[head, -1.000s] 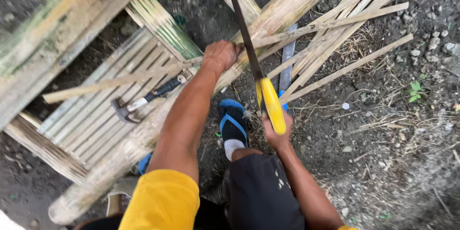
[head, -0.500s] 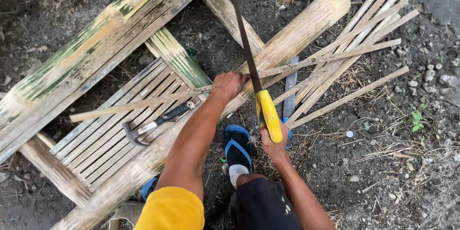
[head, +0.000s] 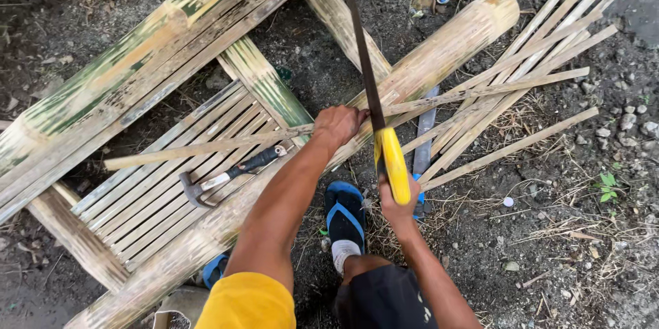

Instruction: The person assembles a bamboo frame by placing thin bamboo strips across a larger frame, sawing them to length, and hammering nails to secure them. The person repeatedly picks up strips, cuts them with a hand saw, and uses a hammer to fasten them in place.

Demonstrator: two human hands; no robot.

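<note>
Since the earlier picture, both hands and the saw have slid a little to the right, and more of the ground past the big bamboo pole (head: 439, 54) shows. The left hand (head: 341, 125) is curled tight on a thin bamboo strip (head: 206, 147), pressing it down across the pole. The right hand (head: 397, 202) is wrapped around the yellow handle of the saw (head: 391, 161). Its dark blade stands up across the strip. A hammer (head: 226, 177) lies on the flat slats (head: 137, 198) nearby.
</note>
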